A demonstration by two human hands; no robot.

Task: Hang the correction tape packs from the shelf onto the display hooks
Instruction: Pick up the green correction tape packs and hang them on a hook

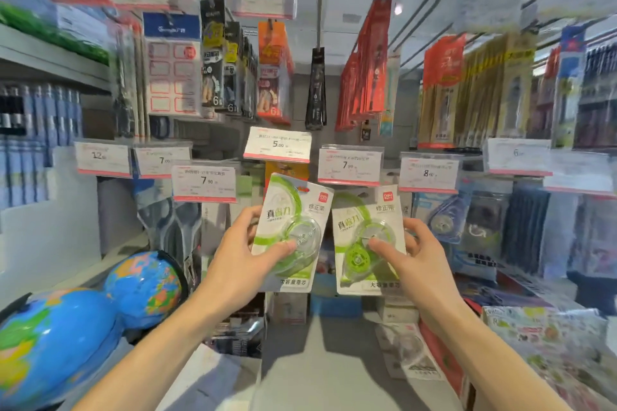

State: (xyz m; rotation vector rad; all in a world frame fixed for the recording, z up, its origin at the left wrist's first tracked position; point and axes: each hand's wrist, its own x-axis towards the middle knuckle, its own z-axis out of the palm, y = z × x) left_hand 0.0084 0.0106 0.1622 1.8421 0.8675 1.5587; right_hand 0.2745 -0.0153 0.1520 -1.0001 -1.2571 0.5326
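Observation:
I hold two green-and-white correction tape packs up in front of the display. My left hand [245, 252] grips the left pack [293, 230], which tilts to the right just under the 5.00 price tag [277, 144]. My right hand [409, 253] grips the right pack [367, 240], roughly upright below the 7.99 price tag [349, 164]. The hooks behind those tags are hidden by the tags and packs. Another correction tape pack [415, 357] lies flat on the shelf [320, 360] below my right forearm.
Two blue globes [83, 320] stand at the lower left. Sticker sheets [551, 340] lie at the lower right. Hanging stationery packs fill the upper hooks [273, 73], and blue correction tape packs [444, 217] hang to the right. Small boxes [290, 307] stand at the shelf's back.

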